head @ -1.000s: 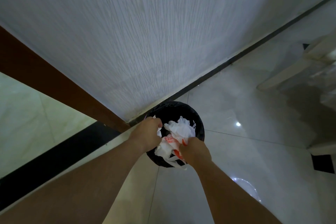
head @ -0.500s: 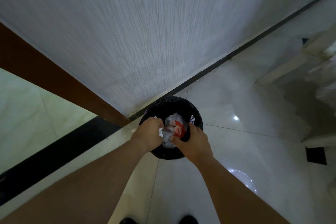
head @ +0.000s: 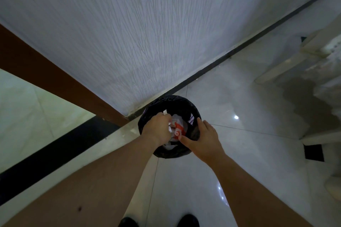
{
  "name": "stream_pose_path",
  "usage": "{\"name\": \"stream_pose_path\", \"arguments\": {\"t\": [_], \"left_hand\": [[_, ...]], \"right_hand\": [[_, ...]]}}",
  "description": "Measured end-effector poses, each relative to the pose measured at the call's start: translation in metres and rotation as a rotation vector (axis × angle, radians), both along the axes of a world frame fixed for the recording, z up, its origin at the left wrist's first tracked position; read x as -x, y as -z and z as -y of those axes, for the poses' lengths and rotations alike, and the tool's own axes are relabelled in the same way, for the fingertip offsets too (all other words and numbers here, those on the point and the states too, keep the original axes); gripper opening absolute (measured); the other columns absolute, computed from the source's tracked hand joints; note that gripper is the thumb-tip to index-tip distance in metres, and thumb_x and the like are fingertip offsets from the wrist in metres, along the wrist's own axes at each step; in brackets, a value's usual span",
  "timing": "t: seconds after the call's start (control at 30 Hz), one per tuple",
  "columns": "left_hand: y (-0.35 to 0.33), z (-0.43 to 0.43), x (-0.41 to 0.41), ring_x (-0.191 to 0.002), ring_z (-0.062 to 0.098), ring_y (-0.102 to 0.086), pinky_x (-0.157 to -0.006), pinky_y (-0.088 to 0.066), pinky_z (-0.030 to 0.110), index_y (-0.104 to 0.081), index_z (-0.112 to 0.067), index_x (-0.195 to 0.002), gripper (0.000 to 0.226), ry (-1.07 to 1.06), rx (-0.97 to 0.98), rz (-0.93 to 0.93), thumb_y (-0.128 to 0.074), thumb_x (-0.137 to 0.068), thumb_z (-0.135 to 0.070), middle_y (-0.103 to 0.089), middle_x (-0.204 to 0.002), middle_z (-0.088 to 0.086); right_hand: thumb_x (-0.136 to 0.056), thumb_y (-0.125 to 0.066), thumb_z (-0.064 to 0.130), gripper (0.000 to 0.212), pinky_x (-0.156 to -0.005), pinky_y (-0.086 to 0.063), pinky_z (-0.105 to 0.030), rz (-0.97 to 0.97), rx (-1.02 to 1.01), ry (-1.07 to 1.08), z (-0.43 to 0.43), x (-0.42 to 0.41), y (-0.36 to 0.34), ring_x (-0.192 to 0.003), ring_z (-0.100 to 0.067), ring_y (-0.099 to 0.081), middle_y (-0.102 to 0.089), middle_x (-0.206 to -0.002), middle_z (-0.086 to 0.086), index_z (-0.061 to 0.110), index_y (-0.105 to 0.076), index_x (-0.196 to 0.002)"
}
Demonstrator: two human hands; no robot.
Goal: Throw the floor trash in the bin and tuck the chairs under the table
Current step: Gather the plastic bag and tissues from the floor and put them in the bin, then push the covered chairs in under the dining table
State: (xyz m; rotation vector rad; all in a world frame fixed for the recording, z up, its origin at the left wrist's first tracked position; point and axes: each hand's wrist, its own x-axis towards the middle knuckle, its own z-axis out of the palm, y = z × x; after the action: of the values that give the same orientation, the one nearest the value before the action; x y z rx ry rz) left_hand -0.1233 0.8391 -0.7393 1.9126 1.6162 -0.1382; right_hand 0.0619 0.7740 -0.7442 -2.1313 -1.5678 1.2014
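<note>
trash [head: 176,130] sunk deeper in bin [head: 167,100] than 0.5 s ago | right hand [head: 202,141] let go, fingers spread over right rim | left hand [head: 156,129] still grips trash

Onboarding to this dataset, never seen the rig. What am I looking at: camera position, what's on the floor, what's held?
No machine here: a person works with bare hands. The one picture comes from a wide-angle camera on the person's head, looking down past both forearms. On the glossy tiled floor, against the white textured wall, stands a round black bin. Inside lies a crumpled white-and-red plastic bag. The left hand is curled over the bin's mouth and grips a white scrap; whether that is part of the bag, I cannot tell. The right hand is open, fingers straight, at the bin's near right rim, thumb beside the bag. Dark shoes show at the bottom edge. Pale furniture on the right is too blurred to name.
</note>
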Motion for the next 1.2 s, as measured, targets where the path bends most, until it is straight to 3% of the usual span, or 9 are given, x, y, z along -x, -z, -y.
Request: {"name": "stream_pose_path", "arguments": {"t": [0.27, 0.47, 0.53, 0.6, 0.7, 1.03, 1.2], "left_hand": [[0.004, 0.007, -0.001, -0.106, 0.025, -0.055, -0.084, -0.054, 0.041, -0.058, -0.021, -0.121, 0.058, 0.063, 0.039, -0.027, -0.083, -0.070, -0.035, -0.053, -0.115, 0.005], [-0.031, 0.006, -0.001, -0.103, 0.022, -0.053, -0.085, -0.053, 0.042, -0.057, -0.021, -0.111, 0.049, 0.099, 0.077, -0.024, -0.082, -0.071, -0.036, -0.051, -0.111, 0.002], [-0.055, 0.002, -0.002, -0.104, 0.023, -0.055, -0.085, -0.054, 0.044, -0.055, -0.022, -0.105, 0.040, 0.133, 0.079, -0.027, -0.078, -0.074, -0.034, -0.051, -0.108, 0.003], [-0.088, -0.003, -0.005, -0.109, 0.026, -0.055, -0.088, -0.054, 0.045, -0.058, -0.020, -0.113, 0.039, 0.154, 0.061, -0.024, -0.072, -0.078, -0.032, -0.052, -0.113, 0.005], [-0.151, -0.011, -0.017, -0.117, 0.023, -0.054, -0.097, -0.051, 0.041, -0.053, -0.019, -0.136, 0.055, 0.160, 0.008, -0.010, -0.069, -0.085, -0.031, -0.051, -0.128, 0.005], [-0.388, -0.013, -0.064, -0.105, 0.018, -0.053, -0.092, -0.051, 0.038, -0.052, -0.021, -0.134, 0.051, 0.238, -0.101, 0.038, -0.067, -0.087, -0.032, -0.051, -0.124, 0.002], [-0.484, 0.009, -0.072, -0.113, 0.018, -0.052, -0.096, -0.049, 0.036, -0.048, -0.024, -0.141, 0.060, 0.324, -0.135, 0.039, -0.070, -0.086, -0.035, -0.050, -0.131, 0.001]], "right_hand": [[-0.066, -0.063, 0.083, 0.101, -0.103, -0.051, -0.048, -0.034, 0.019, 0.026, 0.007, -0.006, -0.007, -0.130, -0.019, -0.048, -0.053, -0.134, 0.007, 0.033, -0.035, -0.149], [-0.073, -0.065, 0.074, 0.084, -0.105, -0.048, -0.042, -0.038, 0.013, 0.030, 0.013, -0.009, -0.052, -0.128, -0.021, -0.050, -0.056, -0.129, 0.005, 0.031, -0.044, -0.142], [-0.081, -0.070, 0.063, 0.081, -0.110, -0.038, -0.038, -0.021, 0.038, 0.015, 0.012, -0.014, -0.081, -0.137, -0.025, -0.041, -0.051, -0.140, -0.004, 0.023, -0.043, -0.146], [-0.085, -0.069, 0.061, 0.091, -0.116, -0.028, -0.039, 0.013, 0.066, 0.010, 0.011, -0.022, -0.115, -0.148, -0.026, -0.027, -0.037, -0.157, -0.009, 0.014, -0.032, -0.154], [-0.085, -0.064, 0.068, 0.103, -0.122, -0.021, -0.041, 0.043, 0.053, 0.027, 0.009, -0.039, -0.171, -0.154, -0.022, -0.014, -0.019, -0.168, -0.005, 0.016, -0.018, -0.161], [-0.084, -0.060, 0.073, 0.101, -0.122, -0.023, -0.038, 0.066, -0.037, 0.135, 0.032, -0.080, -0.382, -0.153, -0.021, -0.020, -0.023, -0.167, 0.000, 0.020, -0.021, -0.161], [-0.084, -0.062, 0.071, 0.099, -0.121, -0.025, -0.038, 0.067, -0.070, 0.167, 0.067, -0.082, -0.475, -0.152, -0.020, -0.023, -0.023, -0.167, 0.000, 0.023, -0.022, -0.160]]}}
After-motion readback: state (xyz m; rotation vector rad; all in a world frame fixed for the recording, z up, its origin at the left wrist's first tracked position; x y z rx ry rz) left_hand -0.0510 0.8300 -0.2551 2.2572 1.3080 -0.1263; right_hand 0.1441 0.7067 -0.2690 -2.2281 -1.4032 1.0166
